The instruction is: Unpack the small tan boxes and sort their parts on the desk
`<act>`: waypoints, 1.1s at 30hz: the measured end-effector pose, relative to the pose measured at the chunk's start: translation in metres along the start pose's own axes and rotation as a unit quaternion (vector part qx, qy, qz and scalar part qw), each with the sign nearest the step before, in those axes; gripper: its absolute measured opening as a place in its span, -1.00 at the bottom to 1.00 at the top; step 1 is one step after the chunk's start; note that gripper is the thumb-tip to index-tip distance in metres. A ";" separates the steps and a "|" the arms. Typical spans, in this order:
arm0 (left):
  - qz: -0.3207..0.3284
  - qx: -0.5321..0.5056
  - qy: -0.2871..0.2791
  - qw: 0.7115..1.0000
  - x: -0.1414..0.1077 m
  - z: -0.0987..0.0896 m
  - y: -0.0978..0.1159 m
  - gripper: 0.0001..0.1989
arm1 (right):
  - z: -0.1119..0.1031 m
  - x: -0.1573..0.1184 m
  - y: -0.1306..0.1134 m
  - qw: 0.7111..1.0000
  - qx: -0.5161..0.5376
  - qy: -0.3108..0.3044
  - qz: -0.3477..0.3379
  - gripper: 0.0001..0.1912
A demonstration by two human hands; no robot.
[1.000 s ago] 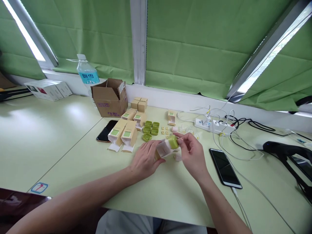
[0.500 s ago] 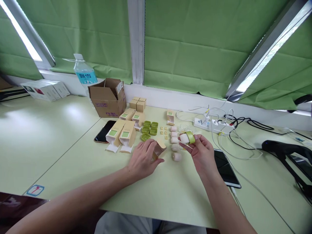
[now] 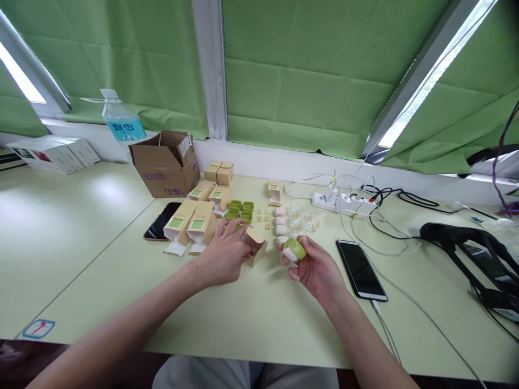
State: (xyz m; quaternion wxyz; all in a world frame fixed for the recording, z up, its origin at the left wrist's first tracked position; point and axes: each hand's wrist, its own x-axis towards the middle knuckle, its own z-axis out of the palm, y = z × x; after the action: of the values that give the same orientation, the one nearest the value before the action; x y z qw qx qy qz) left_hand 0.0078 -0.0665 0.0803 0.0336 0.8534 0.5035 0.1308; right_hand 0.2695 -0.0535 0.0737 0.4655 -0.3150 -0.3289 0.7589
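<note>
Green blinds (image 3: 304, 81) hang behind the desk (image 3: 259, 319). Midway between its front and back edges, the right hand (image 3: 320, 270) pinches a green-and-white piece (image 3: 293, 250); the left hand (image 3: 225, 255), grip unclear, is at an open carton (image 3: 258, 253). Toward the back edge stands a brown box (image 3: 162, 172).

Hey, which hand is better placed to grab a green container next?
Probably your left hand: it's right by the green containers, while your right hand holds a green-and-white piece.

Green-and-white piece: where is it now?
In the head view, just right of centre, the green-and-white piece is held in the right hand, beside the row of pale pink pieces, right of the small open box.
</note>
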 end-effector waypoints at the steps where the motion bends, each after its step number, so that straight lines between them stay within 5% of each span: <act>1: 0.001 -0.007 -0.008 1.000 0.001 -0.001 0.000 -0.66 | 0.004 -0.004 0.004 1.000 -0.010 -0.010 0.012 -0.54; 6: -0.013 -0.025 -0.015 1.000 0.001 -0.004 0.001 -0.73 | 0.016 -0.019 0.031 0.992 -0.091 -0.054 0.065 -0.38; 11: -0.038 -0.087 0.047 0.994 -0.002 -0.004 -0.003 -0.94 | 0.023 -0.018 0.056 0.974 -0.217 -0.036 0.048 0.11; 14: -0.044 -0.124 0.050 0.990 -0.005 -0.002 -0.008 -0.89 | 0.031 -0.009 0.059 0.960 -0.276 -0.028 0.046 0.30; 25: 0.008 -0.166 0.038 0.985 -0.012 -0.014 -0.013 -0.83 | 0.045 0.015 0.046 0.931 -0.353 -0.056 0.073 -0.26; 30: 0.009 -0.169 0.116 0.979 -0.016 -0.037 -0.010 -0.80 | 0.046 0.018 0.046 0.926 -0.368 -0.030 0.081 -0.41; 33: 0.024 -0.142 0.201 0.969 -0.023 -0.064 0.002 -0.81 | 0.043 0.019 0.049 0.928 -0.362 -0.023 0.089 -0.26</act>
State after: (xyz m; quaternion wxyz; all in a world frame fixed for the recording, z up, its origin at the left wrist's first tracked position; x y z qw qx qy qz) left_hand -0.0169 -0.0920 0.1378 0.0498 0.8080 0.4552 0.3707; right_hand 0.2041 -0.0620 0.0570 0.2427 -0.4726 -0.5625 0.6335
